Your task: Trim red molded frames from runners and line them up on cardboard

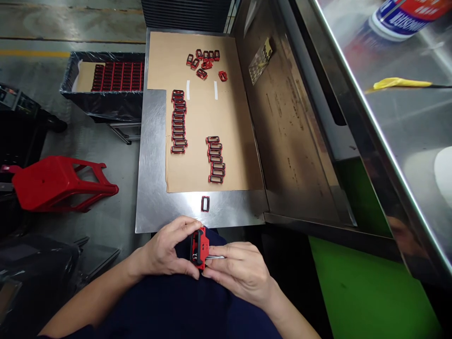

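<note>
A red-and-black plastic frame stands upright, a steel pin jutting from it.

The red part is made from plastic, smooth and a little glossy, and the thin pin is bright metal. The table top is stainless steel, brushed and shining. The cardboard sheet on it looks matt and a bit rough. The stool is red plastic with a soft gloss, the bin liner is thin, shiny black plastic, and the dark cloth of the person's clothes looks matt
</note>
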Demonstrator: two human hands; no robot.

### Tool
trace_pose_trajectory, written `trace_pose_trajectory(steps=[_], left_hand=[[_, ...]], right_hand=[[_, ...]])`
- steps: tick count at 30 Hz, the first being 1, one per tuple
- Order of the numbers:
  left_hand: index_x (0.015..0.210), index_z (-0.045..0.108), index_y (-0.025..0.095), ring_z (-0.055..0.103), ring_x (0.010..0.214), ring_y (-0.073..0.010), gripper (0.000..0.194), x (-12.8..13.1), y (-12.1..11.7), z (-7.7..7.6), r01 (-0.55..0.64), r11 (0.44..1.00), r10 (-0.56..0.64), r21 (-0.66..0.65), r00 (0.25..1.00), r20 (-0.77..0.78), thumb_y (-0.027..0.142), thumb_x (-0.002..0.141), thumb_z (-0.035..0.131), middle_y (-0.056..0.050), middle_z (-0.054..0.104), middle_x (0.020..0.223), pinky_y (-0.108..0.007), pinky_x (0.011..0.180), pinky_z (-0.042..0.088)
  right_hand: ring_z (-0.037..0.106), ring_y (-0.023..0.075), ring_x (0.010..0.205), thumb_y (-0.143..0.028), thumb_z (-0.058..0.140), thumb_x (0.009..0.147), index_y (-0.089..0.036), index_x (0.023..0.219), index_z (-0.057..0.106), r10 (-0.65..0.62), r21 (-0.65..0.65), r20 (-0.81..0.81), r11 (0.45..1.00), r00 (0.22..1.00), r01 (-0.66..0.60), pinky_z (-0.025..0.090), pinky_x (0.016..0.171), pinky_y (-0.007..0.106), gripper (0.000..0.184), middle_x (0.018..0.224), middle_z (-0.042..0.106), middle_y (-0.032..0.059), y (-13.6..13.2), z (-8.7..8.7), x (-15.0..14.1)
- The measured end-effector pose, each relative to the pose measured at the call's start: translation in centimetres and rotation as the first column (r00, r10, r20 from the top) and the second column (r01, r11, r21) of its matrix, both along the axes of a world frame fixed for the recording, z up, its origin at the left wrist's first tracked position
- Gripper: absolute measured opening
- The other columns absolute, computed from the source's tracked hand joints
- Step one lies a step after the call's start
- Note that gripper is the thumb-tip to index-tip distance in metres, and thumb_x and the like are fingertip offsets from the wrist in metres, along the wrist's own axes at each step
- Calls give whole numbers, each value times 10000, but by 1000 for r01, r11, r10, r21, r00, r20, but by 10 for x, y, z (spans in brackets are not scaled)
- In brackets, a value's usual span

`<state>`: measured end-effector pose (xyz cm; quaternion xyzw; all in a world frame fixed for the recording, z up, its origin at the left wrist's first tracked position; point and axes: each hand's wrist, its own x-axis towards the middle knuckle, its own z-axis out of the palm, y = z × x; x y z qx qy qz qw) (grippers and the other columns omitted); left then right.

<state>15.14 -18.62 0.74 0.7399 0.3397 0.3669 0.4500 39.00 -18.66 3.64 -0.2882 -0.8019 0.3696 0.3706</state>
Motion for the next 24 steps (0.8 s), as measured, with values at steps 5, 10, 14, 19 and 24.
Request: trace_pose_trajectory(steps=[5, 10, 14, 19, 24], left_hand=[[1510, 365, 233, 645, 1081, -299, 982, -1, 1, 0, 1, 1000, 0, 27, 1000, -10, 530, 692, 820, -174, 598, 1226, -462, 923, 572], [1507, 380, 232, 645, 1095, -303, 982, -2, 1, 1, -5, 1000, 5, 23, 1000, -5, 540, 684, 820, -175, 602, 1234, -458, 938, 567], [1522, 363, 236, 645, 1080, -290, 996, -1, 0, 1, -25, 1000, 25, -8, 1000, -11, 529, 689, 824, -166, 608, 1214, -448, 936, 567], [1494, 421, 258, 646, 1068, -283, 955, -1, -5, -2, -83, 993, 83, -88, 997, -6, 537, 679, 832, -145, 607, 1204, -436, 936, 567], [1425, 488, 225, 601, 1194, -321, 933, -5, -13, -15, -147, 976, 144, -163, 989, -34, 541, 633, 865, -160, 593, 1286, -464, 1042, 497]], right_hand=[[702, 145, 836, -232, 703, 984, -170, 1016, 697, 10, 6, 10, 1000, 1000, -10, 550, 686, 222, 70, 1016, 700, 38, -1, 0, 1], [697, 157, 845, -197, 702, 975, -162, 1032, 681, 51, 9, 17, 999, 999, -51, 580, 743, 234, 71, 1036, 691, 55, 0, 2, 1], [695, 162, 893, -164, 658, 992, -143, 1049, 664, 60, 42, 15, 997, 998, -61, 593, 844, 251, 61, 1016, 692, 65, 1, 3, 0], [700, 172, 920, -135, 696, 960, -158, 1005, 660, -78, -104, -74, 992, 994, 70, 596, 848, 239, 62, 963, 702, 37, -8, -5, 0], [704, 167, 842, -244, 771, 917, -193, 969, 682, -350, -308, -36, 895, 936, 323, 584, 792, 216, 115, 929, 707, 20, -17, -23, 6]])
